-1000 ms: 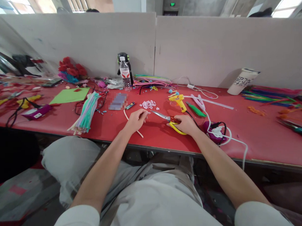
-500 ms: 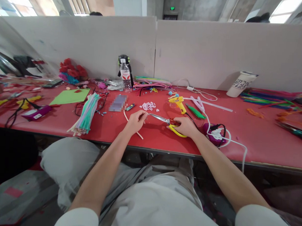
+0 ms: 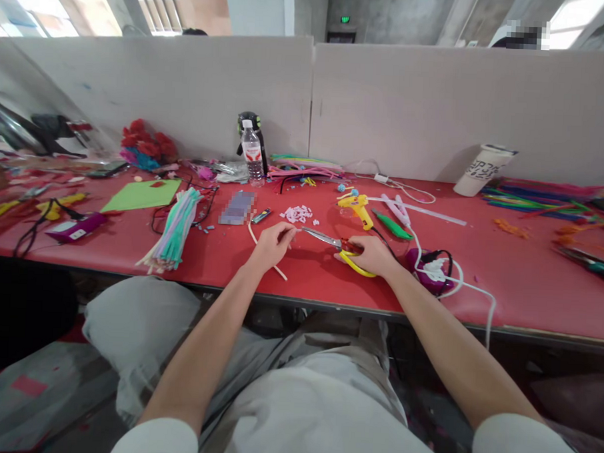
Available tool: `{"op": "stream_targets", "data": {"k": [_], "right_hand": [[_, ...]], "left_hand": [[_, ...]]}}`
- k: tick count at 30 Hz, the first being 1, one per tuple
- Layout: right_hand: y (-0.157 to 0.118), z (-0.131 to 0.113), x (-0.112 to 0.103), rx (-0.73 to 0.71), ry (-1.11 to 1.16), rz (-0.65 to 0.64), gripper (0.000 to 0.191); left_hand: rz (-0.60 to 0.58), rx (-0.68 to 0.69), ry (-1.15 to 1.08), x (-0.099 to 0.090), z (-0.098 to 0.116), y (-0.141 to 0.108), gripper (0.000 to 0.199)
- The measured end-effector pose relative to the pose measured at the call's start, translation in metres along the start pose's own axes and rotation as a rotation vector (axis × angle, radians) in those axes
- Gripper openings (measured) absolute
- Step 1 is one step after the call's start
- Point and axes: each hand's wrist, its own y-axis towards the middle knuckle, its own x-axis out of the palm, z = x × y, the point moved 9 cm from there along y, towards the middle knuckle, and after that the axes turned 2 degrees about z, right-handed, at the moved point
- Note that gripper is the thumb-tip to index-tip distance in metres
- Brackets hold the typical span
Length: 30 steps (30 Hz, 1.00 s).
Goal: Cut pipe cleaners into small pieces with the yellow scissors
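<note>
My left hand (image 3: 275, 242) is closed in a pinch at the tips of the scissors' blades. What sits between its fingertips is too small to make out. My right hand (image 3: 371, 255) grips the scissors (image 3: 353, 261) by their yellow and red handles, the blades pointing left. Passing beneath my left hand and wrist, a cream pipe cleaner (image 3: 280, 272) curves over the red table (image 3: 314, 280). Just beyond the blades lies a heap of small pale pink cut pieces (image 3: 298, 214). A yellow hot glue gun (image 3: 355, 207) rests behind my right hand.
A bundle of pastel pipe cleaners (image 3: 176, 228) lies to the left, near a green sheet (image 3: 143, 194). Water bottle (image 3: 252, 154) and white cup (image 3: 484, 171) stand by the partition (image 3: 412, 111). Right of my hand are a green pen-like tool (image 3: 393, 225) and a purple box with cables (image 3: 433, 272).
Both hands and the scissors hold nearly the same position. The whole view has shifted very slightly.
</note>
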Motion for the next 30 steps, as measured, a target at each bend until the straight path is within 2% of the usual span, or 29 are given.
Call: {"op": "stream_targets", "data": {"k": [19,26,30], "right_hand": [[0.0043,0.0075,0.0064,0.008,-0.067,0.007,0.045],[0.0014,0.0066,0.0026,0.013,0.026,0.025,0.045],[0.0009,0.0048,0.0030,0.013,0.000,0.012,0.046]], "left_hand": [[0.009,0.011,0.020,-0.0001,-0.0010,-0.0004,0.026],[0.005,-0.015,0.004,0.0007,-0.0034,0.0000,0.025],[0.013,-0.004,0.010,-0.0001,-0.0031,0.0006,0.026]]}}
